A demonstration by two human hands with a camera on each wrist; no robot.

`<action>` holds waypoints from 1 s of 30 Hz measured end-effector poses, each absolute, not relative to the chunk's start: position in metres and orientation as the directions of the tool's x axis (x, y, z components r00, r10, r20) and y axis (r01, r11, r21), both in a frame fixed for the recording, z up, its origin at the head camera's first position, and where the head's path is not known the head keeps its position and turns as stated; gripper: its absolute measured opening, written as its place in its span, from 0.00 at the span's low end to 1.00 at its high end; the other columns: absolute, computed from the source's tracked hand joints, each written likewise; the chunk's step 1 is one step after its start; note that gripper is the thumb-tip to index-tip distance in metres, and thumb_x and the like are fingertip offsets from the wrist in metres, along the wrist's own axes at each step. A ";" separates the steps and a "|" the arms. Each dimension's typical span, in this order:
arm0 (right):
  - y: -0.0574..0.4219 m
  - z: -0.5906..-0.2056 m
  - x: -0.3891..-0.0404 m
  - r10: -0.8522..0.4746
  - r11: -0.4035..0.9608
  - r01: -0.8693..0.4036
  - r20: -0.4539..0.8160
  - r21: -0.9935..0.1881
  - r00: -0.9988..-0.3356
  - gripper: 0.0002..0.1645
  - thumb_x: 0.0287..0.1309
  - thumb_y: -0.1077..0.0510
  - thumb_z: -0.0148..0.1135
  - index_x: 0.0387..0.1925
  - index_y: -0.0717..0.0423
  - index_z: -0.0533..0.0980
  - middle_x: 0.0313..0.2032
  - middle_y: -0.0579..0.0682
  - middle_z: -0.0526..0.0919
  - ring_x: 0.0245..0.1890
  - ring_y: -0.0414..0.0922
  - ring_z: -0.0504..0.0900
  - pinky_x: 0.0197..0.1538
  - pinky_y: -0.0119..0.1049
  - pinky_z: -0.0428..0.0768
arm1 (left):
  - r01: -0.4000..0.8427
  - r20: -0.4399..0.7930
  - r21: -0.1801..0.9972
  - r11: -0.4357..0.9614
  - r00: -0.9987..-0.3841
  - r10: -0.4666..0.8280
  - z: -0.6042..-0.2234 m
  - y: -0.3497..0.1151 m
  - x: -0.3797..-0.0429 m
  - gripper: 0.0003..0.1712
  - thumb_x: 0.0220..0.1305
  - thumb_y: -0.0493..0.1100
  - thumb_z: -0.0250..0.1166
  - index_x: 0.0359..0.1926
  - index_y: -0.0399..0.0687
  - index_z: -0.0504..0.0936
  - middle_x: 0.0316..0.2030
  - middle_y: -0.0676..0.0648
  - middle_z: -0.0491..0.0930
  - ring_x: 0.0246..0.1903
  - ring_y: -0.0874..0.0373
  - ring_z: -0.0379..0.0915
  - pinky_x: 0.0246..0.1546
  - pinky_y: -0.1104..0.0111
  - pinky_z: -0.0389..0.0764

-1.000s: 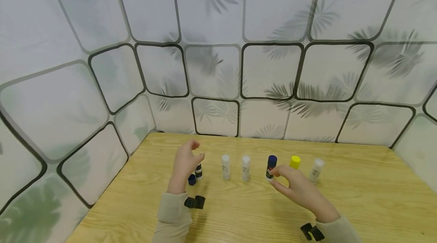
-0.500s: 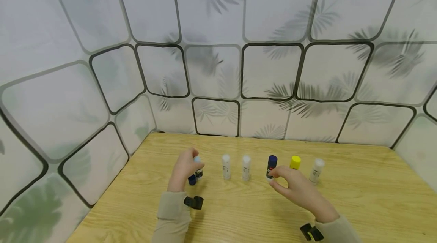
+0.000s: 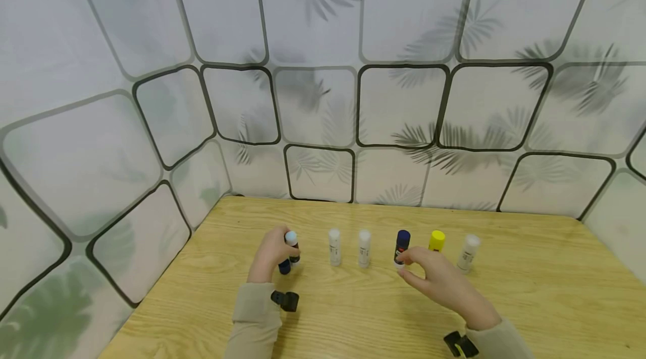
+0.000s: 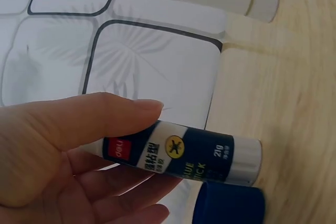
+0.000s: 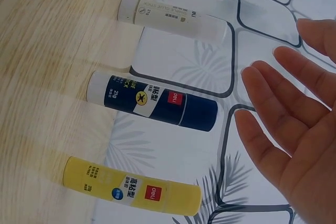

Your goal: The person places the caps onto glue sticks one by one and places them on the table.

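Observation:
My left hand [image 3: 272, 252] holds an upright navy-and-white glue stick [image 4: 173, 153] between the thumb and the fingers. Its pale top [image 3: 291, 237] is uncapped, and the fingers behind the barrel are partly hidden. A navy cap [image 4: 229, 203] stands on the table right beside this stick's base. My right hand [image 3: 441, 277] hovers with relaxed, spread fingers. In the right wrist view these fingers are apart from the capped navy glue stick [image 5: 152, 102], which stands upright. A yellow glue stick [image 5: 131, 187] also stands near this hand, its lower part hidden by it in the head view.
Two white glue sticks, one at left [image 3: 335, 247] and one at right [image 3: 364, 248], stand between the hands. Another white glue stick [image 3: 468, 252] is at the far right of the row. A patterned wall [image 3: 323, 174] rises behind the wooden table [image 3: 353, 314].
My left hand has lowered and its thumb and fingers have closed around the uncapped navy glue stick, showing its pale top. My right hand has barely moved.

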State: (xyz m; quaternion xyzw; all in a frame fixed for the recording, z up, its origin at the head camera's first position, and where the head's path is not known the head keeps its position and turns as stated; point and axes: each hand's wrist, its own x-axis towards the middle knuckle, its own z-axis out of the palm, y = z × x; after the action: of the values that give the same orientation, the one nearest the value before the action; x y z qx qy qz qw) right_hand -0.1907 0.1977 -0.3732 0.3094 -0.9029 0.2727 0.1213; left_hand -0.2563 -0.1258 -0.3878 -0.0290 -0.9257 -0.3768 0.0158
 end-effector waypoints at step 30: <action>0.198 -0.372 -0.190 -0.506 0.646 -0.635 0.386 -0.424 -0.772 0.08 0.55 0.55 0.59 0.37 0.52 0.75 0.35 0.43 0.78 0.34 0.44 0.77 0.35 0.35 0.75 | 0.018 -0.048 0.721 0.693 -0.996 0.076 -0.405 -0.131 -0.264 0.22 0.44 0.30 0.68 0.43 0.29 0.72 0.36 0.38 0.75 0.37 0.44 0.72 0.36 0.56 0.74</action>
State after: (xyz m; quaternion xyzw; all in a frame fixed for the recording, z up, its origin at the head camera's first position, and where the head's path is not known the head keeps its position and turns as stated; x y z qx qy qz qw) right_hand -0.1895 0.1979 -0.3724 0.3171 -0.8996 0.2767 0.1169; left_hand -0.2643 -0.1311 -0.4052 -0.0256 -0.9193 -0.3910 -0.0373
